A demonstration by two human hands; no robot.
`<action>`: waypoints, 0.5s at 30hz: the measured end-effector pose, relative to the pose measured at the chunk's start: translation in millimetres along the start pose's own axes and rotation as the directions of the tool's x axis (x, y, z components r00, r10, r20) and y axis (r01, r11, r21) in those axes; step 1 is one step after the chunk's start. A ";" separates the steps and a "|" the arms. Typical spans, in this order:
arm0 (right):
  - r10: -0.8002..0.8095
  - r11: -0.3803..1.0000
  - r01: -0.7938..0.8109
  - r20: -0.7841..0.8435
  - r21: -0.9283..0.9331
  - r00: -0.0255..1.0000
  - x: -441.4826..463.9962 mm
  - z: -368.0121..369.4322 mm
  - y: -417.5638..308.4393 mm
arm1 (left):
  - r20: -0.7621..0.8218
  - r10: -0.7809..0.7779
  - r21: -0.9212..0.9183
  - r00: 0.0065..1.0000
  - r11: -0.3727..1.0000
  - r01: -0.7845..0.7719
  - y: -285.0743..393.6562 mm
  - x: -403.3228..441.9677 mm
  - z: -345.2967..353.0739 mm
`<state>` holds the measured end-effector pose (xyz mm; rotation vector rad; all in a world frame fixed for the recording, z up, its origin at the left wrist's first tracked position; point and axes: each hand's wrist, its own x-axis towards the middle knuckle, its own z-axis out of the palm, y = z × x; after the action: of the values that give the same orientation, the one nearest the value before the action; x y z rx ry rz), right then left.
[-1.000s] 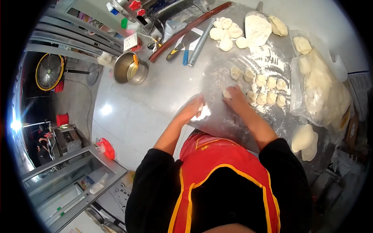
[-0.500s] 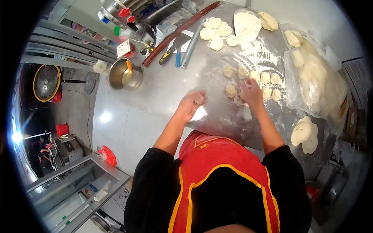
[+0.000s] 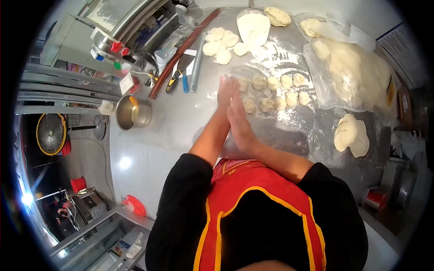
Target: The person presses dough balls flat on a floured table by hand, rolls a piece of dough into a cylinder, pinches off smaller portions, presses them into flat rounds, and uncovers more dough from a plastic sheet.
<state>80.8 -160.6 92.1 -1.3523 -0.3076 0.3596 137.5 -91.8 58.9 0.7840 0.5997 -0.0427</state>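
My left hand (image 3: 225,95) and my right hand (image 3: 239,119) are pressed palm to palm over the steel worktop (image 3: 181,108), fingers stretched out and pointing away from me. Whether anything lies between the palms is hidden. Just right of my fingertips, small round dough pieces (image 3: 272,83) sit in two rows on the floured surface. The nearest piece in the lower row (image 3: 249,106) is close beside my right hand.
Larger dough balls (image 3: 223,56) and a flat dough slab (image 3: 253,29) lie at the back. Plastic covers a big dough mass (image 3: 357,67) on the right, with a folded dough lump (image 3: 351,135) nearer. Leftward are a rolling pin (image 3: 196,65), a scraper (image 3: 185,81) and a metal pot (image 3: 133,112).
My right hand has left the dough pieces and moved left to meet my left hand. Palms now touch; before, the hands were apart, with something pale at my left fingers. The view has shifted.
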 end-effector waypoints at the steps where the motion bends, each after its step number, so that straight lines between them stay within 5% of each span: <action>1: -0.037 0.990 0.044 -0.055 0.130 0.998 3.3 4.6 4.7 | 0.031 0.002 0.018 1.000 1.000 -0.003 6.1 -0.3 8.0; 5: 0.473 0.877 -0.436 -0.198 0.204 0.859 68.2 -66.1 17.0 | 0.172 -0.034 0.124 0.984 0.992 0.013 -30.9 -40.4 25.2; 7: 0.342 0.922 -0.360 -0.135 -0.141 0.930 69.7 -85.3 39.1 | 0.220 -0.078 0.190 0.972 0.981 0.035 -45.1 -42.2 28.1; 10: 0.325 0.944 -0.316 -0.110 0.093 0.939 33.5 -49.2 -2.0 | 0.126 -0.192 0.129 0.973 0.976 0.176 -15.5 -18.5 16.5; 11: 0.291 0.951 -0.279 -0.082 0.136 0.953 18.5 -30.6 -23.8 | 0.019 -0.157 0.288 0.987 0.946 0.145 14.2 -33.2 33.6; 13: 0.150 0.984 -0.146 -0.025 0.098 0.988 5.3 -14.1 -47.6 | 0.028 -0.083 0.296 0.996 0.953 0.071 13.2 -24.6 33.0; 14: 0.217 0.971 -0.214 -0.017 0.103 0.976 7.6 -21.9 -46.1 | 0.029 -0.045 0.299 0.999 0.954 0.034 9.7 -19.0 29.4; 15: 0.283 0.954 -0.281 -0.009 0.108 0.959 9.9 -29.6 -44.7 | 0.212 -0.021 0.168 0.977 0.986 -0.015 -27.0 7.6 4.1</action>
<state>105.4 -190.6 130.4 -1.2965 -0.0718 0.5896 139.0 -112.5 39.6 0.9290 0.3962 -0.1805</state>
